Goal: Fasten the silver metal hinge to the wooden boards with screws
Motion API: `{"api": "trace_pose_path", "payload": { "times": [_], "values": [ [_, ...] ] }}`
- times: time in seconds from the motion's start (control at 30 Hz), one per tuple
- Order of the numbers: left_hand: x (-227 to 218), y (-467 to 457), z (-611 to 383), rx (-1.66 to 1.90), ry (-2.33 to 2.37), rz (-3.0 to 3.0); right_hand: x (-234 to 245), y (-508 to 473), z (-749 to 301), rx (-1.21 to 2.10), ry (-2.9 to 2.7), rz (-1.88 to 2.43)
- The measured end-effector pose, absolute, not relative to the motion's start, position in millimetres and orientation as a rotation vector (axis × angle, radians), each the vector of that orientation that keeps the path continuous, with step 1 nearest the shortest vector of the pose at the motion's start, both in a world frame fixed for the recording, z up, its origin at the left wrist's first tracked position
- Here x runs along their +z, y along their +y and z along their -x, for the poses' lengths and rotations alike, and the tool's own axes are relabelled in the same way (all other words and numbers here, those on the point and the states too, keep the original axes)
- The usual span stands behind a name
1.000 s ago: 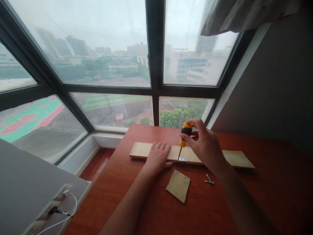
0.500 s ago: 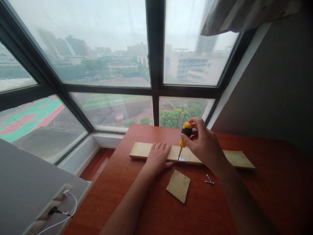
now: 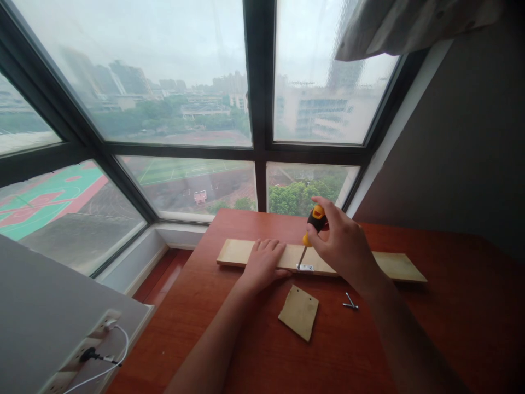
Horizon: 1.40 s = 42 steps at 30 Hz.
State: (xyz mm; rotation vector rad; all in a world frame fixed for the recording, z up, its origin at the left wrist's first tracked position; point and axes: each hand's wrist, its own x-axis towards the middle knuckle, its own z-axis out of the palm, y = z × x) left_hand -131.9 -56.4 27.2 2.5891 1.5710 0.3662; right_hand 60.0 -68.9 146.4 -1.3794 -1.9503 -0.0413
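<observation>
A long pale wooden plank (image 3: 394,265) lies across the red-brown table (image 3: 451,328). My left hand (image 3: 263,264) lies flat on the plank, fingers stretched out, pressing it down. My right hand (image 3: 342,246) is closed round the black and yellow handle of a screwdriver (image 3: 314,221). The screwdriver's tip stands on a small metal bracket (image 3: 305,267) at the plank's near edge. A small square of thin wood (image 3: 298,312) with holes lies just in front, and two loose screws (image 3: 350,302) lie to its right.
Large windows with dark frames (image 3: 259,109) rise behind the table. A grey wall (image 3: 463,142) runs along the right. At lower left a white power strip (image 3: 92,350) with a plugged cable sits on a grey surface. A curtain (image 3: 402,24) hangs at the top right.
My right hand has turned on the screwdriver handle, its fingers shifting over the top. The screwdriver leans slightly more to the right. Left hand and plank have stayed put.
</observation>
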Motion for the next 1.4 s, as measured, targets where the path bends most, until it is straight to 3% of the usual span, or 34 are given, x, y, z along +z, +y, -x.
{"api": "trace_pose_path", "payload": {
  "times": [0.93,1.17,1.4],
  "values": [
    [24.6,-59.2,129.0,0.349,1.617,-2.619,150.2,-71.7,-59.5,0.095,-1.953,1.29],
    [26.6,-59.0,125.8,0.323,1.627,-2.658,147.5,-68.7,-62.0,-0.153,-1.964,1.391],
    [28.0,-58.8,125.3,0.307,1.641,-2.659,147.9,-68.7,-59.8,0.026,-1.93,1.282]
  ]
}}
